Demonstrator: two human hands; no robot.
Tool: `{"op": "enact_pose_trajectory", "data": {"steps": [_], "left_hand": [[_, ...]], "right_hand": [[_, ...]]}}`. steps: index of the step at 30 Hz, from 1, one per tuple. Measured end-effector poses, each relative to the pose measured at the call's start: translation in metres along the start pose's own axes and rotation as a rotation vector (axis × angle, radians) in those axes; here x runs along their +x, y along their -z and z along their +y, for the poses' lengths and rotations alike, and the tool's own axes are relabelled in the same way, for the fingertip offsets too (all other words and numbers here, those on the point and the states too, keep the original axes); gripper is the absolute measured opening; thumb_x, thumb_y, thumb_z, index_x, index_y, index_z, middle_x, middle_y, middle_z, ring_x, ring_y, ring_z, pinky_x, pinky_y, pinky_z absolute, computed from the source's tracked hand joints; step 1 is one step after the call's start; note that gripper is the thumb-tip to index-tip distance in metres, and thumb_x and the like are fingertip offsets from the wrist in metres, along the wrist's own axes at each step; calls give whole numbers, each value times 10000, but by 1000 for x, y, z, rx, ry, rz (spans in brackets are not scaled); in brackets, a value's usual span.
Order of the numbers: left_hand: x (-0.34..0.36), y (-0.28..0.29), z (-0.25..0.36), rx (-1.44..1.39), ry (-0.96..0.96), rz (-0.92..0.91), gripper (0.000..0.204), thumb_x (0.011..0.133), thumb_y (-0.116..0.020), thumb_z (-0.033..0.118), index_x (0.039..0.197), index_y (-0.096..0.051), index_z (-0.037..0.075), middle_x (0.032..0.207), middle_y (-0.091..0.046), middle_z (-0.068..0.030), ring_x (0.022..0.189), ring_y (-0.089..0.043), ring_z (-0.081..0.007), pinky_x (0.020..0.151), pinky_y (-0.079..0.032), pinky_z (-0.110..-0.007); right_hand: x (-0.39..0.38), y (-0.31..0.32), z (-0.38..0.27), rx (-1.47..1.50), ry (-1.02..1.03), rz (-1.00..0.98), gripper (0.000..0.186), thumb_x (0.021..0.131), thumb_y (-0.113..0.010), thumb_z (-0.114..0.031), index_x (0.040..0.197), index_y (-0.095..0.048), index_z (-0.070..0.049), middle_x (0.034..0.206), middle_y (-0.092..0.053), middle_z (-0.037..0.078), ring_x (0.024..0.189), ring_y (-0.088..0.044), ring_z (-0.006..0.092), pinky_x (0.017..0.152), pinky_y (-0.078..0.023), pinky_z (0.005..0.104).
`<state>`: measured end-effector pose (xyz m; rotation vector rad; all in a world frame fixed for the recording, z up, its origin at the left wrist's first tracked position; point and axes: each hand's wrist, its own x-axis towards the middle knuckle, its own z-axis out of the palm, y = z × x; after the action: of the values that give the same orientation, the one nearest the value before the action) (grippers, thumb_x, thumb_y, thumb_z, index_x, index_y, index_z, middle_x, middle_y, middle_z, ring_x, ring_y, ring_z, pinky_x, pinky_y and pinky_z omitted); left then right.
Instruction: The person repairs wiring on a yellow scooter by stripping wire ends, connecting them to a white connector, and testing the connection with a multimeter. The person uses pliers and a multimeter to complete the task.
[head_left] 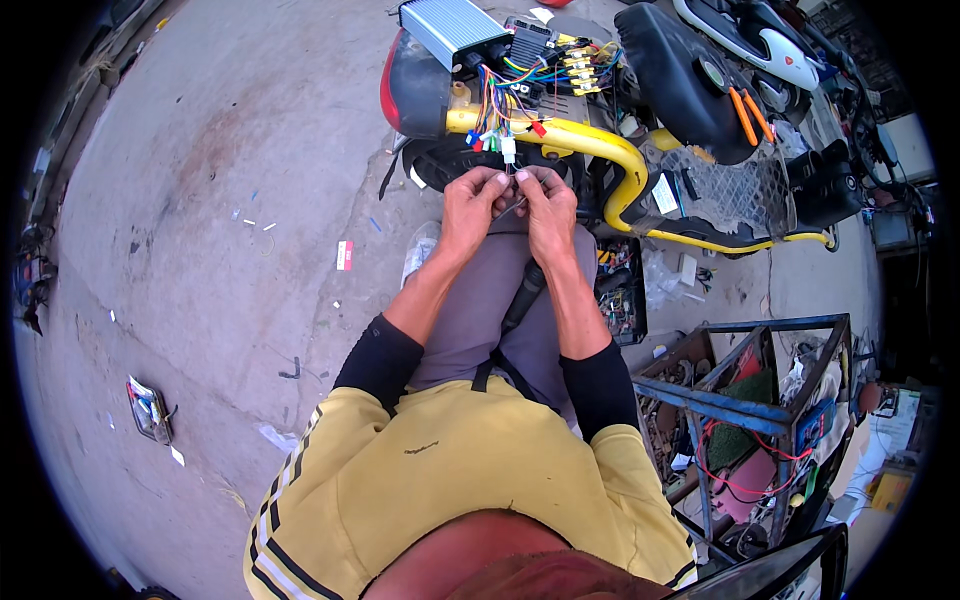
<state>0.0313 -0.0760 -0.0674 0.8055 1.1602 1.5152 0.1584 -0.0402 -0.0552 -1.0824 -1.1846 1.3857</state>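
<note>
My left hand (468, 212) and my right hand (550, 210) meet above my knees, thumbs and fingertips pinched together on thin wires. A grey wire end pokes out below the fingertips. Just beyond them hangs a white plug connector (508, 150), whose wires run down to my fingers. Around it dangle small blue, green and red connectors. A bundle of coloured wires (488, 92) leads up to a silver finned controller box (455, 32) at the rear of a yellow scooter frame (600, 150). How the wire ends meet is hidden by my fingers.
A black scooter seat (680, 75) with orange-handled pliers (745, 118) lies at the upper right. An open box of small parts (625, 310) sits right of my knee. A blue metal frame (715, 400) holds scrap. A small tray (150, 410) rests on the left floor.
</note>
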Motion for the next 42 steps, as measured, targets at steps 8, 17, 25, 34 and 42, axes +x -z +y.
{"op": "enact_pose_trajectory", "data": {"steps": [8, 17, 25, 34, 42], "left_hand": [[32, 28, -4, -804, 646, -491, 232, 1018, -574, 225, 899, -610, 29, 701, -519, 16, 528, -398, -68, 458, -312, -206], [0, 21, 5, 29, 107, -116, 260, 926, -751, 170, 1079, -653, -16, 752, -620, -3, 622, -557, -82, 508, -404, -224], [-7, 4, 8, 834, -662, 126, 272, 845, -785, 104, 1062, -626, 62, 849, -610, -77, 657, -633, -250, 610, -536, -384], [1, 3, 3, 907, -768, 121, 133, 895, -730, 130, 978, -654, 59, 913, -658, -96, 757, -689, -335, 615, -551, -437], [11, 1, -3, 322, -169, 19, 89, 927, -652, 111, 939, -649, 23, 766, -622, -68, 570, -555, -154, 503, -413, -289]], "right_hand": [[3, 5, 12, 119, -73, -59, 210, 977, -704, -202, 1050, -697, -6, 830, -664, 0, 657, -552, 54, 580, -452, 231], [5, 6, 15, 244, -128, -45, 184, 976, -704, -181, 1033, -683, -7, 788, -615, -7, 627, -543, 63, 567, -454, 227], [6, 7, 17, 278, -139, -32, 173, 970, -711, -172, 1026, -687, -10, 776, -602, -4, 609, -534, 60, 551, -453, 229], [7, 7, 14, 271, -127, -30, 175, 972, -707, -172, 1030, -686, -8, 784, -599, -5, 613, -532, 62, 557, -455, 226], [10, 11, 21, 183, -111, -53, 207, 977, -700, -190, 1060, -687, -1, 795, -606, -8, 633, -534, 64, 570, -455, 229]]}}
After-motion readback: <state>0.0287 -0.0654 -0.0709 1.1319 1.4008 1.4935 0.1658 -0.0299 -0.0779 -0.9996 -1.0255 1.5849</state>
